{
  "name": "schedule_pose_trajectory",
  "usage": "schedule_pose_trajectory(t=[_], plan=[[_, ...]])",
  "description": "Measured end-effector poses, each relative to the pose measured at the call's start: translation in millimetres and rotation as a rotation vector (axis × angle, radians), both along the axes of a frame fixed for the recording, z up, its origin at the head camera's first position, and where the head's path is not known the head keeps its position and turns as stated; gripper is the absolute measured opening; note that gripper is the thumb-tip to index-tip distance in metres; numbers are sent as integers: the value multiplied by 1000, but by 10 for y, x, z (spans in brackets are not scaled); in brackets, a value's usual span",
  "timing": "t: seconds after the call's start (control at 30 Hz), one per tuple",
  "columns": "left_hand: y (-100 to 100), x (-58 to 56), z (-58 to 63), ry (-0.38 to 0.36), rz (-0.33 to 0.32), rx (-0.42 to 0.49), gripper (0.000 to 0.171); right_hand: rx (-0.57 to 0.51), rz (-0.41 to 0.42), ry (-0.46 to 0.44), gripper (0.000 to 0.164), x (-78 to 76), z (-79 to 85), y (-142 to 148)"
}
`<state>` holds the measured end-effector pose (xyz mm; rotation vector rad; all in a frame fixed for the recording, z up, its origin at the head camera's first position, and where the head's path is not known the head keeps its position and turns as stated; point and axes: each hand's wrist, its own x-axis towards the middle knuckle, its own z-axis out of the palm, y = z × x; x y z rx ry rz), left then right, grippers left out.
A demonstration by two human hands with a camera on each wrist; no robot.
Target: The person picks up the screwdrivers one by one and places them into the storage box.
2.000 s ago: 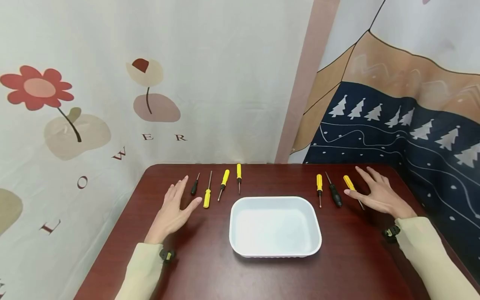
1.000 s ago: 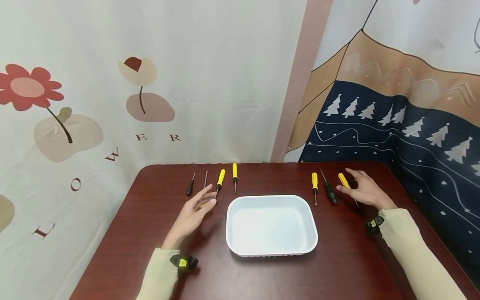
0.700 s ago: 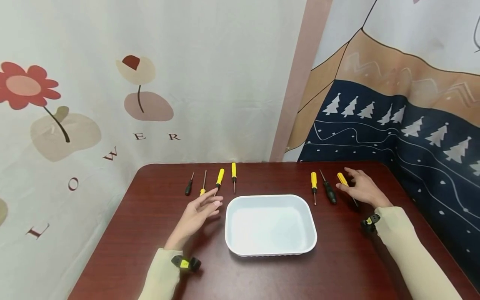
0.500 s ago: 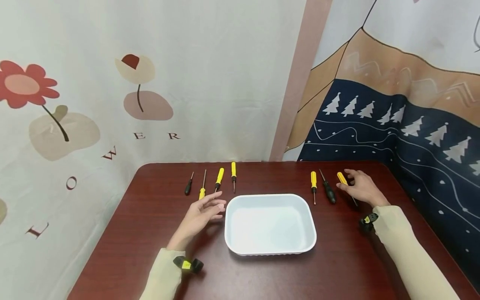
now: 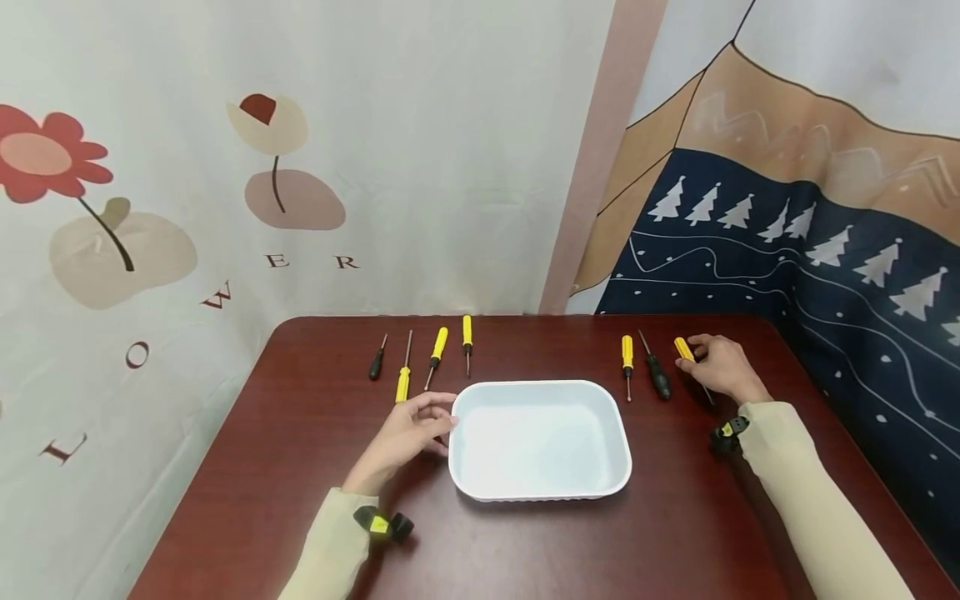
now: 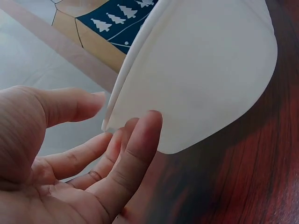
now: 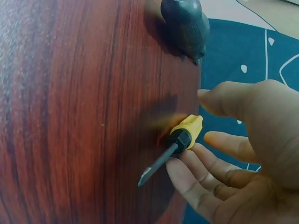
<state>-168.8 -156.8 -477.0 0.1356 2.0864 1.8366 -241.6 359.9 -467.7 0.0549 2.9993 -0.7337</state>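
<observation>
At the left end of the white tray [image 5: 540, 442], my left hand [image 5: 408, 429] has its fingers against the outer wall. In the left wrist view its thumb [image 6: 77, 105] lies close to the rim, with a small gap. My right hand [image 5: 723, 367] is spread around a yellow-handled screwdriver [image 5: 684, 348] on the table's right side. Seen from the right wrist, the fingers are beside and below that yellow handle [image 7: 189, 128], and the thumb [image 7: 219, 100] stands apart above it. The screwdriver's shaft points toward the near side.
Left of centre lie a small black screwdriver [image 5: 377, 362], a long yellow one [image 5: 403, 379] and two more yellow-and-black ones [image 5: 437, 350]. Between tray and right hand are a yellow screwdriver [image 5: 627, 358] and a black one [image 5: 656, 375]. Curtains [image 5: 420, 167] hang behind the brown table [image 5: 525, 550].
My left hand has moved right, past the long yellow screwdriver, to the tray's left rim. My right hand has come in closer around the yellow screwdriver. The tray stays in place.
</observation>
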Motion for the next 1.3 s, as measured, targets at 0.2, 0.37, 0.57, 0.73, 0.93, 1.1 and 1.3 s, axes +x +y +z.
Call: schedule_pose_trajectory(t=[0.2,0.37,0.57,0.73,0.93,1.1,1.3], plan=[[1,10,8,-21,-10,18,47,-6,-1,-6,57,-17,-15,-13],[-3,10,8,-23,-14,32,47,-11,0,-5,53,-40,-15,-29],[-7,23,-3,-33,-26,33,49,-11,-5,-23,51,-45,-36,-22],[3,26,4,-25,-27,42,49,-4,-7,-13,48,-64,-30,-10],[13,17,21,-38,-24,54,48,-16,-16,-4,47,-74,7,-19],[2,17,-7,-48,-23,45,48,-26,-7,16,46,-77,27,-41],[-3,22,-25,-41,-20,50,49,-37,10,56,44,-70,77,-102]])
